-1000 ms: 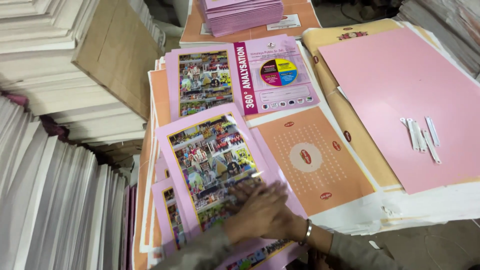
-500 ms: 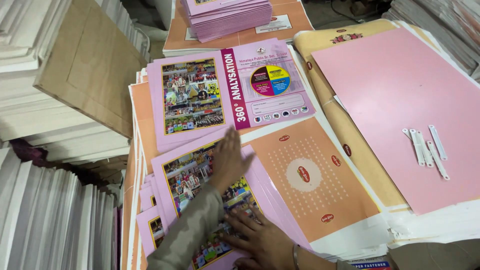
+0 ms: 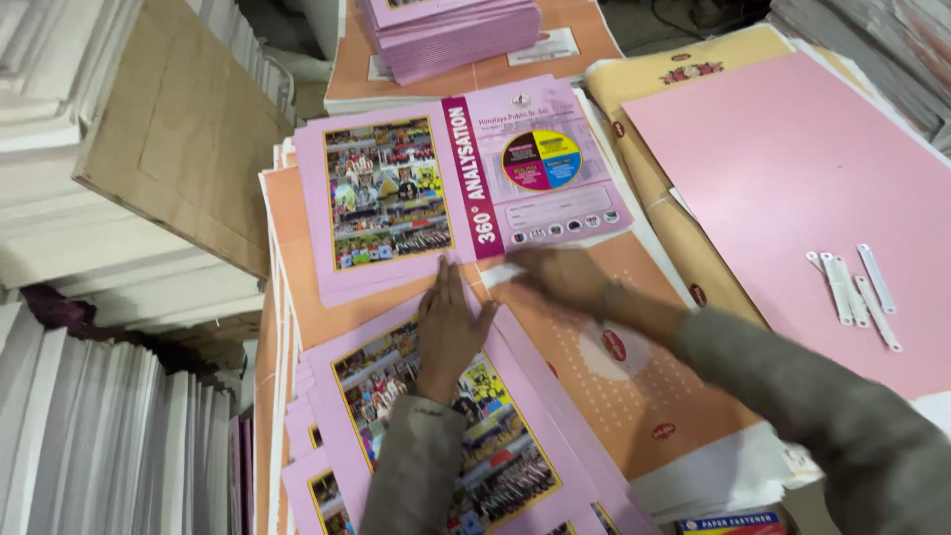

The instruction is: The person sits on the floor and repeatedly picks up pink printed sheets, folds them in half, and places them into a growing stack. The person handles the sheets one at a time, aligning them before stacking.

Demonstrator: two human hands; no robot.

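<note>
My left hand point(image 3: 451, 332) lies flat, fingers spread, on the near pink cover sheet point(image 3: 475, 436); right hand point(image 3: 560, 277), open too, touches the far printed cover point(image 3: 461, 188).

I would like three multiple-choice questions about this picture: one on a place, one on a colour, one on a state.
1. Where do the white fastener strips lie?
A. on the plain pink sheet
B. on the brown cardboard
C. under the left hand

2. What colour is the border of the printed cover with the round chart?
A. green
B. pink
C. black

3. How is the left hand?
A. closed in a fist
B. lifted in the air
C. flat, fingers spread

Key:
1 A, the strips rest on the pink sheet at the right.
2 B, pink surrounds its photos.
3 C, the palm presses flat on the near cover.
</note>
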